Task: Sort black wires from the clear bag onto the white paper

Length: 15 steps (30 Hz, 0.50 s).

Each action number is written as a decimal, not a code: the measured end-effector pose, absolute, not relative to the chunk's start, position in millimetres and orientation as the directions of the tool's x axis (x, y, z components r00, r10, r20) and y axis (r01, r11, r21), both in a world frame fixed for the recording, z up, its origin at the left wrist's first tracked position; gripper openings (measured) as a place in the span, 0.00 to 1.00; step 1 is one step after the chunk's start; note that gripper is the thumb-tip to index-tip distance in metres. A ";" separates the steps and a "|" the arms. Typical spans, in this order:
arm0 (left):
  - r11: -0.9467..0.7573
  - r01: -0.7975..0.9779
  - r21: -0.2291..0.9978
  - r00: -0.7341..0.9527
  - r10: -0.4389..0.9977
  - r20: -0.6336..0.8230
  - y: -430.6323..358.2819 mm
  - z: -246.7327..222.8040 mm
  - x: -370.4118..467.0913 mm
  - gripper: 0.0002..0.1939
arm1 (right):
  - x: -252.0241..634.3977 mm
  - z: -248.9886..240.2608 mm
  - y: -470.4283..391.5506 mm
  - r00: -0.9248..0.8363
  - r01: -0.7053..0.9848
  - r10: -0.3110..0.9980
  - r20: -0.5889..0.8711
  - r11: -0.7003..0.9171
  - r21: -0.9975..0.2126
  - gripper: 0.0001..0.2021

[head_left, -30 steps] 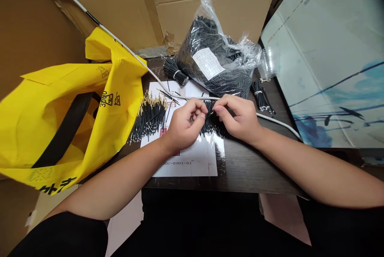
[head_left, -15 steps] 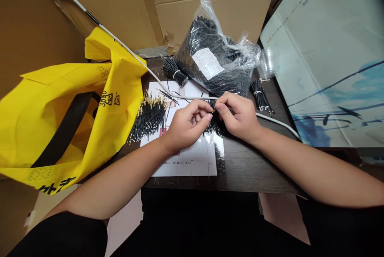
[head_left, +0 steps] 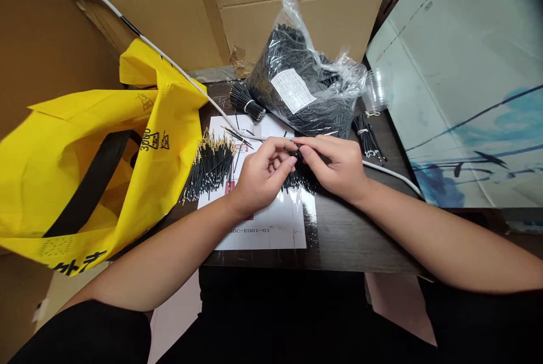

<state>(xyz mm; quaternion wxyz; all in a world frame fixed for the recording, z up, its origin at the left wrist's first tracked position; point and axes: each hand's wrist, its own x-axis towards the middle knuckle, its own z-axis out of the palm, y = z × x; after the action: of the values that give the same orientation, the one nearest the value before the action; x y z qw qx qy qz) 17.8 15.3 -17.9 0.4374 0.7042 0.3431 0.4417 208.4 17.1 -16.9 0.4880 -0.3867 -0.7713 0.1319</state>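
My left hand [head_left: 263,176] is curled above the white printed sheet [head_left: 271,239], its index finger and thumb brought near each other; what lies in the fingers is mostly hidden. Facing it, my right hand [head_left: 337,165] pinches a short black wire, of which only a dark bit shows between the fingertips of the two hands. Under the hands lies a pile of short black wires [head_left: 303,178] with silvery ends, partly covered by them. Left of my left hand is a heap of black wires with gold-coloured tips [head_left: 212,163].
A clear plastic bag [head_left: 305,86] full of black wires stands behind the hands. Tied wire bundles [head_left: 248,102] flank it, beside a clear plastic cup [head_left: 376,89]. A yellow bag [head_left: 169,126] is at left. A white cable [head_left: 390,171] crosses the table; cardboard [head_left: 263,7] stands behind.
My right index finger has stretched out toward the left fingertips, and the thumb has shifted slightly left. The gold-coloured speck between the hands no longer shows. My left hand stays nearly in place.
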 end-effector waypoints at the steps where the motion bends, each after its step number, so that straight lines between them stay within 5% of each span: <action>1: -0.360 0.078 0.930 0.380 0.873 0.306 15.7 -17.8 18.0 0.09 | 208.6 -16.7 17.3 -0.229 0.457 0.730 0.644 0.665 -0.591 0.11; 9: -0.123 -0.143 0.982 0.447 0.877 0.175 22.3 -19.8 18.3 0.10 | 210.4 -15.8 18.7 -0.209 0.383 0.790 0.577 0.608 -0.695 0.10; 15: -0.170 -0.160 0.972 0.449 0.865 0.225 22.4 -22.5 17.2 0.09 | 209.0 -17.5 16.8 -0.172 0.354 0.797 0.578 0.598 -0.719 0.10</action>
<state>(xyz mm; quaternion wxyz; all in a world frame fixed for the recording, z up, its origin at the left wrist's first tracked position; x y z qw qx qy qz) 17.2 22.4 -22.5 0.5791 0.6238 0.2826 0.4424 209.0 16.8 -17.5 0.5098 -0.3922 -0.7342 0.2172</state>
